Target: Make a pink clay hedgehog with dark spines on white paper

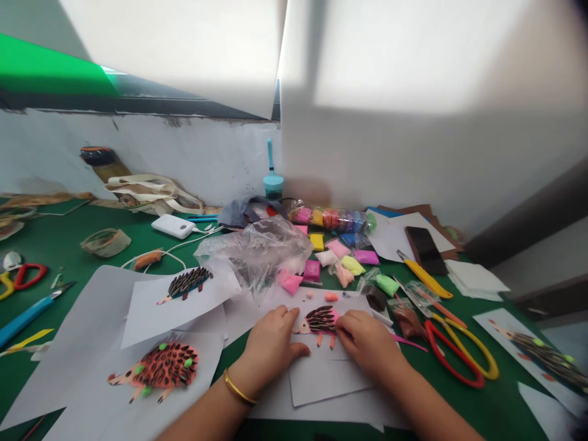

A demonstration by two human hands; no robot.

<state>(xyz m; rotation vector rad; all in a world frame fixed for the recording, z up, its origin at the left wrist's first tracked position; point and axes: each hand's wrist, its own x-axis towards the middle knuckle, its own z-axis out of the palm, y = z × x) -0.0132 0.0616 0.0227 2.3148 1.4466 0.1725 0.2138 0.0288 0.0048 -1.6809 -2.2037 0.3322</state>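
A small pink clay hedgehog (pixel 320 321) with dark seed-like spines lies on white paper (pixel 331 383) between my hands. My left hand (pixel 273 337), a gold bangle at its wrist, rests on the paper left of the hedgehog's snout. Its thumb stands apart from the fingers, which hold nothing. At the hedgehog's rear, my right hand (pixel 367 340) is closed in a pinch, the fingertips touching the pink edge. Whatever those fingers hold is hidden. Small peach clay bits (pixel 331 296) lie just beyond the hedgehog.
Several wrapped clay packets (pixel 312 270) and a crumpled plastic bag (pixel 257 245) lie behind. Red-and-yellow scissors (pixel 454 355), a yellow cutter (pixel 427 277) and a phone (pixel 425 250) are on the right. Finished-looking hedgehog pictures (pixel 165 367) lie left; a blue cutter (pixel 27 320) is farther left.
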